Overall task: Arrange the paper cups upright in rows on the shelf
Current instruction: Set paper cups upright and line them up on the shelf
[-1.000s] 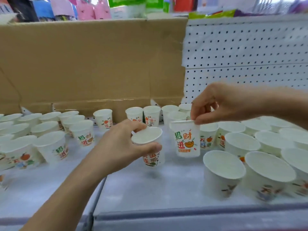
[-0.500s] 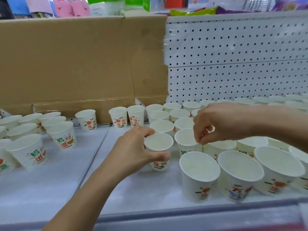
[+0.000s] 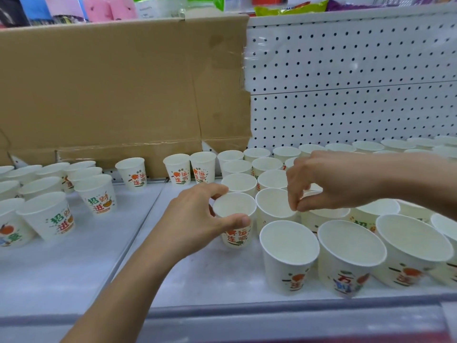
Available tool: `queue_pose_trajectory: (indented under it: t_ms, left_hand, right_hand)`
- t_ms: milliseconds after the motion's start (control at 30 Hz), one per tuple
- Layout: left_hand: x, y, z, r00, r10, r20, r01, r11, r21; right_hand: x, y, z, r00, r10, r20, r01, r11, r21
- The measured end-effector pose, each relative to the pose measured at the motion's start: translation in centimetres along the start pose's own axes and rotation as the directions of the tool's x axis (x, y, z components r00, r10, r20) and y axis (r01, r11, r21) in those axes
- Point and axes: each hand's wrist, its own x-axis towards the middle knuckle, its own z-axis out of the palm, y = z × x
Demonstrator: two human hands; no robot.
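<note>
Cardboard (image 3: 111, 82) behind cups (image 3: 179, 173), pegboard (image 3: 346, 82) at right

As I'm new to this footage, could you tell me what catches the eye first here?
Dozens of upright white paper cups crowd the shelf, with brown cardboard standing behind them on the left. At centre, the left hand grips one printed cup while the right hand pinches the rim of the neighbouring cup.

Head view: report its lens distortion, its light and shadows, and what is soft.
Head view, distortion: the front right cups swell and lean outward. Head view, light: soft and even, faint shadows on the shelf, no glare. Head view, focus: the goods above the cardboard are soft; the left hand gripping a paper cup is sharp.
</note>
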Motion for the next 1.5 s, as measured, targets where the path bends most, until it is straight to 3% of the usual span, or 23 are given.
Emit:
queue_pose_trajectory:
  t_ms: [333,433,567,767,1000,1267,1400,1500]
  left_hand:
    - [-0.4,0.3,0.3,0.999,-0.039,-0.010,0.039,0.999,-0.027]
    - [-0.9,0.3,0.5,0.989,0.007,-0.145,-0.003,1.000,0.026]
    - [-3.2,1.1,1.2,0.939,0.148,-0.310,-0.210,0.962,-0.176]
    - [-5.6,1.8,3.8,0.975,0.138,-0.172,-0.196,0.903,-0.383]
    - [-6.2,2.1,4.1,0.981,0.144,-0.129,-0.186,0.886,-0.425]
    - [-5.9,-3.0,-1.3,0.970,0.093,-0.222,-0.149,0.958,-0.247]
    - [-3.6,-9.6,-5.8,0.941,0.030,-0.336,-0.036,0.999,-0.013]
    - [-2.4,-15.1,-9.3,0.908,-0.021,-0.419,0.131,0.963,0.235]
  right_hand:
    - [-0.7,-0.2,0.0,0.999,0.016,-0.048,-0.009,0.990,0.142]
    - [-1.1,-0.4,-0.3,0.989,0.018,-0.149,0.015,0.976,0.217]
    - [-2.4,-1.8,-0.6,0.987,-0.027,-0.156,0.079,0.940,0.333]
    - [-3.0,-3.3,1.2,0.992,-0.088,-0.091,0.112,0.946,0.305]
    - [-3.0,-3.4,1.1,0.990,-0.098,-0.101,0.120,0.963,0.242]
    - [3.4,-6.6,-2.6,0.966,-0.098,-0.239,0.145,0.972,0.186]
    - [11.5,-8.6,-3.5,0.981,-0.086,-0.173,0.103,0.990,0.094]
    - [17.5,-10.5,-2.9,0.992,-0.075,-0.099,0.087,0.990,0.114]
